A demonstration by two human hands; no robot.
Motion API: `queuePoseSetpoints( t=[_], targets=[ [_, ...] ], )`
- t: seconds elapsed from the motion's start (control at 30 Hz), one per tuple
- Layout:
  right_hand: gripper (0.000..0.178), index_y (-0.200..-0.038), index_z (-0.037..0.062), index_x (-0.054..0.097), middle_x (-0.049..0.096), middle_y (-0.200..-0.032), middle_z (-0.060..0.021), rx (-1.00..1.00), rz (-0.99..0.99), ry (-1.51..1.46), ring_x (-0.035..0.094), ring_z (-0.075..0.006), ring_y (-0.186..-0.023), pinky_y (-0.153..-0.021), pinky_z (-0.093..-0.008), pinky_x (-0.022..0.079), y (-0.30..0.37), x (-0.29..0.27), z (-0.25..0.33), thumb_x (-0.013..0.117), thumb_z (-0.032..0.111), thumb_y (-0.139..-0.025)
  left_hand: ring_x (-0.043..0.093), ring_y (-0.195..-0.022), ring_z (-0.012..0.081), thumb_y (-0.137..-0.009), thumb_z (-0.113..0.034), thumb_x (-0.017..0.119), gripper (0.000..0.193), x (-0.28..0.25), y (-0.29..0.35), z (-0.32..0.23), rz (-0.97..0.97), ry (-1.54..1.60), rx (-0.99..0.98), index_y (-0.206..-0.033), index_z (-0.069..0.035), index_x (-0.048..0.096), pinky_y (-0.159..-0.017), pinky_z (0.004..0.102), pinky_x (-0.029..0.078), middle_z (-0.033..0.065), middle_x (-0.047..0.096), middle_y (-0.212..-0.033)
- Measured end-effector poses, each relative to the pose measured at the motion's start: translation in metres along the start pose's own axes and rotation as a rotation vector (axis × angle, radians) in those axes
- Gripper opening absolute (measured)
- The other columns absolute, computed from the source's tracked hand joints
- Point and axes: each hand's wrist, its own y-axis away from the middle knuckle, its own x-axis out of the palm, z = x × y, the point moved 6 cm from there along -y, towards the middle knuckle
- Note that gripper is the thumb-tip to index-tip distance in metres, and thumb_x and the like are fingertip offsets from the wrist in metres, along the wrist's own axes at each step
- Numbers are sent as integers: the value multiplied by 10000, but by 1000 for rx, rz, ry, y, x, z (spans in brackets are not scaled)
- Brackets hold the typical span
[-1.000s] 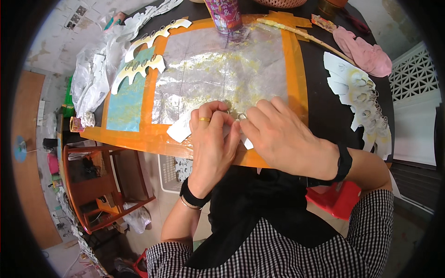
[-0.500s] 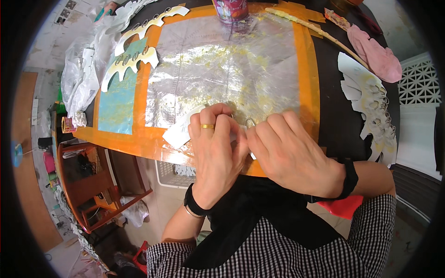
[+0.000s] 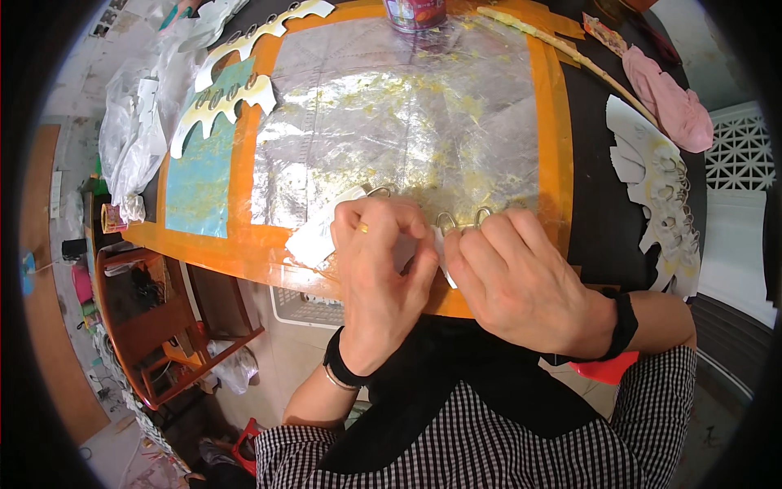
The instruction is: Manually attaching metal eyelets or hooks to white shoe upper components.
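Observation:
A white strip-like piece (image 3: pixel 314 240) with metal loops lies at the table's near edge, mostly covered by my hands. My left hand (image 3: pixel 376 265), with a gold ring on one finger, is curled and closed over it, thumb bent towards the index finger. My right hand (image 3: pixel 525 281) is also closed, its fingers folded down on the piece's right part. Between the hands stands one metal loop (image 3: pixel 445 220); another loop (image 3: pixel 484 215) shows above the right fingers, and a third loop (image 3: pixel 379 192) behind my left hand. The fingertips are mostly hidden.
Similar white scalloped pieces with loops lie at left (image 3: pixel 224 110) and in a right stack (image 3: pixel 656 191). A tin (image 3: pixel 415 13), a stick (image 3: pixel 570 55) and a pink cloth (image 3: pixel 666 98) are farther back. Plastic film (image 3: pixel 407 122) edged with orange tape covers the tabletop.
My left thumb and fingers have shifted slightly away from my right hand. More metal loops now show beside my hands. The view has shifted a little.

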Motion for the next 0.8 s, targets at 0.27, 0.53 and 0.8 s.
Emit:
queuePoseSetpoints(
  t=[0.27, 0.53, 0.8],
  targets=[
    [112, -873, 27, 583, 504, -783, -58, 16, -54, -184, 526, -213, -797, -780, -343, 425, 2, -3, -10, 626, 102, -802, 535, -1016, 290, -759, 21, 706, 266, -2, 4, -12, 31, -143, 85, -985, -101, 638, -940, 422, 359, 22, 652, -958],
    [132, -921, 42, 554, 555, -814, -80, -11, -97, -474, 567, -256, -825, -819, -366, 447, -1, -6, -34, 641, 61, -825, 562, -1121, 275, -775, -22, 737, 267, -8, 8, -17, 55, -306, 270, -1008, -147, 699, -986, 449, 342, -23, 686, -1045],
    [41, -826, 38, 635, 566, -840, -73, -101, -63, -445, 560, -248, -868, -828, -361, 446, 7, -5, -33, 659, 65, -807, 512, -1286, 294, -800, -131, 757, 287, -17, 25, -15, 137, -424, 431, -1081, -184, 729, -1189, 601, 215, -50, 669, -1189]
  ],
)
